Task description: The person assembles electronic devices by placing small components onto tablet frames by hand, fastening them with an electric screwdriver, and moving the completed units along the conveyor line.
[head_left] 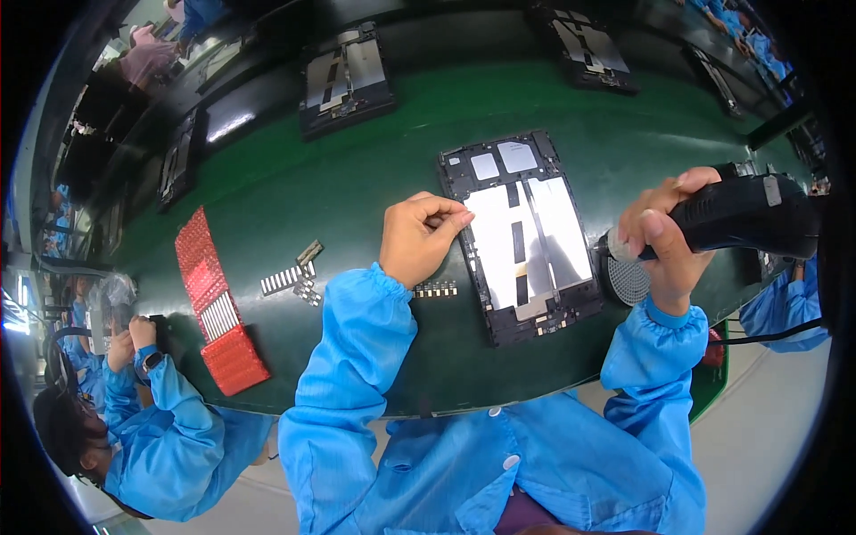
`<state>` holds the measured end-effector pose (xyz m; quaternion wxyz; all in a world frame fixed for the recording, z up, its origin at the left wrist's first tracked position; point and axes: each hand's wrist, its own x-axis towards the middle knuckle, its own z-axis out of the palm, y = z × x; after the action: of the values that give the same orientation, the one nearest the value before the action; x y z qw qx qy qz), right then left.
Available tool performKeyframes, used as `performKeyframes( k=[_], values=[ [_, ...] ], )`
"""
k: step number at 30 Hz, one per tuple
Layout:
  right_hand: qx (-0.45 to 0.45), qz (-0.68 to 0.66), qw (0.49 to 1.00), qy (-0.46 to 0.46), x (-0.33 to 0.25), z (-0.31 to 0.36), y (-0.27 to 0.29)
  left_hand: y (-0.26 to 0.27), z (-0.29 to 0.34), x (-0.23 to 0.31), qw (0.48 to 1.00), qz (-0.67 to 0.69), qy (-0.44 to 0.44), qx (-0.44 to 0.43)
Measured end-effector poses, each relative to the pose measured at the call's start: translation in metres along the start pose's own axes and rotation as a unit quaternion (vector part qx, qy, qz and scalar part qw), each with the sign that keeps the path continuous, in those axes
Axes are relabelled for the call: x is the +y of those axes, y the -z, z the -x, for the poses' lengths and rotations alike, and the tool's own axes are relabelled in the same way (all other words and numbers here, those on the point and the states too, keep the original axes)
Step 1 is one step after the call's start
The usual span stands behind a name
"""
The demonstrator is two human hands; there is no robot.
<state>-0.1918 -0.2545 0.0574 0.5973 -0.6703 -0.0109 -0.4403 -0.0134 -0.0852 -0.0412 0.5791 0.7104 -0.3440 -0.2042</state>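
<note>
In front of me lies an opened tablet (563,234) with a black frame, shiny silver panels and dark strips. My left hand (417,236) is at its left edge, thumb and forefinger pressed together; anything between them is too small to make out. Right of the tablet, my right hand (670,245) is raised with its fingers round a black hand-held tool (744,214) with vent slots, whose exact kind I cannot tell. Beneath that hand a round grey perforated disc (628,282) sits by the tablet. A short row of small metallic parts (435,290) lies near my left wrist.
Left on the green table (357,178) are a red bubble-wrap pouch (234,359) with metal strips and several small parts (282,280). More opened tablets, such as one at the back (348,76), stand farther off. A black cable (767,335) runs at right. A co-worker (169,446) sits at left.
</note>
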Motion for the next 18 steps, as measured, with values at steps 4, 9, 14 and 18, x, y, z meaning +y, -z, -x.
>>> performKeyframes(
  k=[4, 9, 14, 18],
  values=[
    [-0.007, -0.009, 1.000, 0.005, 0.001, -0.006, -0.006, 0.003, -0.002, 0.000, 1.000, -0.012, -0.008, 0.002],
    [-0.012, -0.034, 0.999, -0.015, 0.005, -0.010, -0.026, 0.006, -0.005, -0.003, 1.000, 0.008, 0.023, -0.016],
    [-0.036, -0.054, 0.996, -0.054, 0.024, -0.020, -0.057, 0.012, -0.019, 0.005, 1.000, -0.008, 0.022, 0.000],
    [-0.071, -0.068, 0.991, -0.088, 0.046, -0.032, -0.093, 0.024, -0.038, -0.013, 0.988, -0.121, -0.032, -0.094]
  ],
)
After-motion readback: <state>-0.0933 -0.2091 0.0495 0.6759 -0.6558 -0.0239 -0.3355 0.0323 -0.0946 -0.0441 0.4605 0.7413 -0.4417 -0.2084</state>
